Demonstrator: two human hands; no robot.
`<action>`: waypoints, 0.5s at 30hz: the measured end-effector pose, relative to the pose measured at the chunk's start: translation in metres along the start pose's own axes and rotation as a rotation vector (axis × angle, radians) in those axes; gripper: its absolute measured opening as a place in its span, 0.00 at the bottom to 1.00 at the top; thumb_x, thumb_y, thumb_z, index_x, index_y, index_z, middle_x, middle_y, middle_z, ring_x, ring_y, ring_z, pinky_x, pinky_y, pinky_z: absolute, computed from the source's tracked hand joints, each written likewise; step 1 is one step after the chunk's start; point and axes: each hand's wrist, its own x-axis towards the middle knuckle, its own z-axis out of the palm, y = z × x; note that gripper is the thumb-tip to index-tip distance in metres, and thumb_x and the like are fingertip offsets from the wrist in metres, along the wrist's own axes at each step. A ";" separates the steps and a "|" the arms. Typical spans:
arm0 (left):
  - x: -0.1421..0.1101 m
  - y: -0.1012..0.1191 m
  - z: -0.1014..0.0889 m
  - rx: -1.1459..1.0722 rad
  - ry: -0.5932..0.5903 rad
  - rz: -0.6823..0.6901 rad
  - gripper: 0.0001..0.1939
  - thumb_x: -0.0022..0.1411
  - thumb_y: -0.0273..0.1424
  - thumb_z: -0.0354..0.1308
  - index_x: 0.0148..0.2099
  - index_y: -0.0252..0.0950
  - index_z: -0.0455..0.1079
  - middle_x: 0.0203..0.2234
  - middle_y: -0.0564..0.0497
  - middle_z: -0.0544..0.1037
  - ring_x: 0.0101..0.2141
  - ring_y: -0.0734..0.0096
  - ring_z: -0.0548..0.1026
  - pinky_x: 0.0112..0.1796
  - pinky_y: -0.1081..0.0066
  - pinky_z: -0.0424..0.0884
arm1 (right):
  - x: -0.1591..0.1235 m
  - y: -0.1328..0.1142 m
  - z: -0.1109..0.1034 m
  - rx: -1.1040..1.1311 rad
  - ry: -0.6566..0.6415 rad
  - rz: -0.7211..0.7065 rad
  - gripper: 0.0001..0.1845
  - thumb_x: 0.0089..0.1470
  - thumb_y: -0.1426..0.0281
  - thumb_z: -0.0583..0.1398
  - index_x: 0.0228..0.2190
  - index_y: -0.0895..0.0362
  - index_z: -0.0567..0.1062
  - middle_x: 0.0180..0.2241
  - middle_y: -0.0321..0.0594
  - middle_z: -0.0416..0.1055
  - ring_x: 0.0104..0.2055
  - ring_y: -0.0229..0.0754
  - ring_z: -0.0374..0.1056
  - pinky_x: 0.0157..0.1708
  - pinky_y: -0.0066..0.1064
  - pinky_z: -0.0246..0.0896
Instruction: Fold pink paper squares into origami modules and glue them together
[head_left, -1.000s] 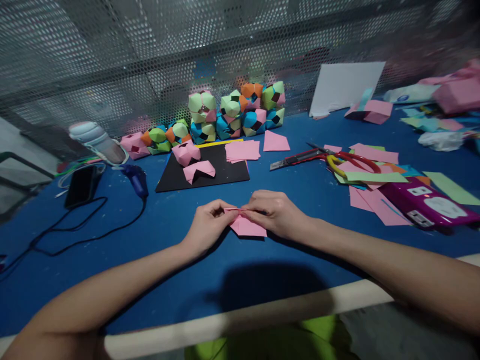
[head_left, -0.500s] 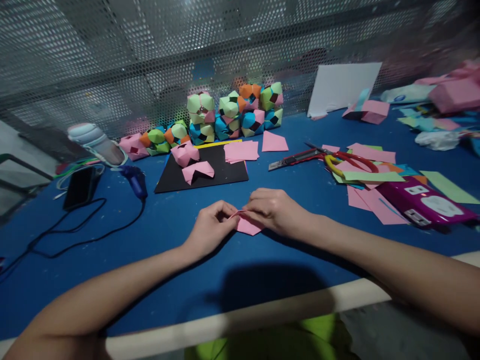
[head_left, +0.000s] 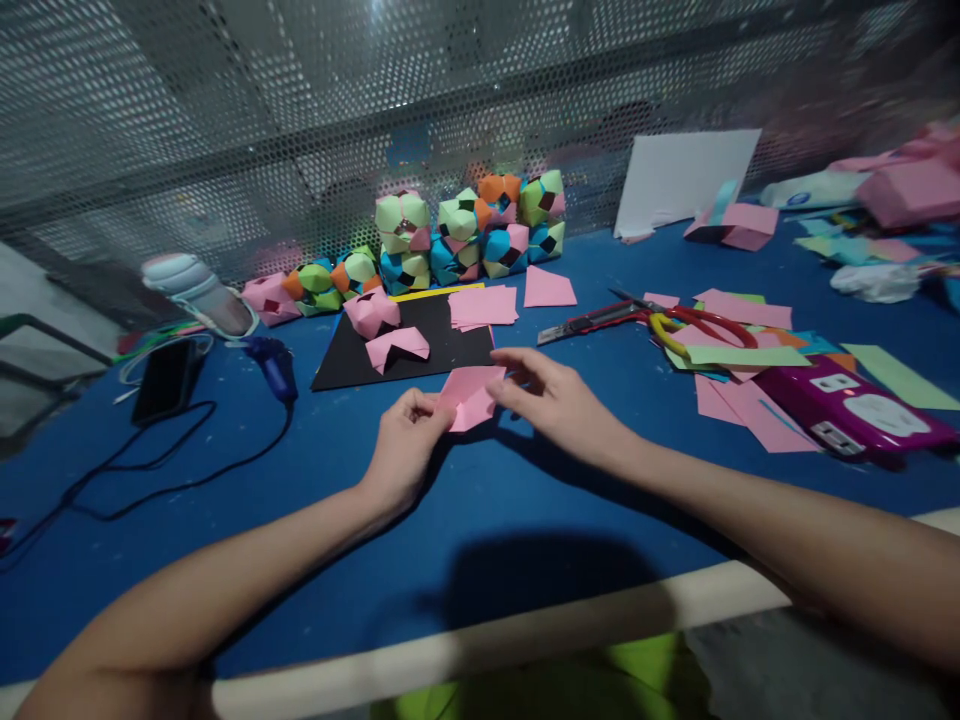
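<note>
Between thumb and fingers, my left hand [head_left: 409, 440] pinches a small piece of pink paper [head_left: 472, 400] by its left side. The paper is lifted a little off the blue table and shows a crease. At its right edge is my right hand [head_left: 551, 400], thumb and fingers apart around the corner; whether the thumb touches the paper is hard to tell. Just beyond the hands, a black sheet [head_left: 341, 370] carries a folded pink piece [head_left: 397, 347], a pink paper ball [head_left: 372, 312] and a stack of pink sheets [head_left: 484, 305].
Several folded paper balls [head_left: 405, 222] stand in a row and stacked at the back. A utility knife [head_left: 585, 322], scissors [head_left: 705, 325], paper scraps [head_left: 724, 395] and a purple device [head_left: 855, 405] lie right. A phone [head_left: 165, 380], glue gun [head_left: 274, 368] and bottle [head_left: 199, 292] are left.
The pink paper has been opened out from a folded shape and raised slightly, away from me. My right hand has loosened its pinch, and its fingers have spread.
</note>
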 end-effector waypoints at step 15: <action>-0.011 0.005 0.006 -0.098 -0.070 -0.141 0.10 0.46 0.24 0.60 0.29 0.34 0.60 0.23 0.58 0.67 0.26 0.79 0.65 0.30 0.76 0.61 | -0.006 0.006 0.019 -0.032 -0.065 -0.156 0.15 0.48 0.77 0.55 0.41 0.58 0.69 0.33 0.38 0.71 0.30 0.35 0.65 0.30 0.27 0.60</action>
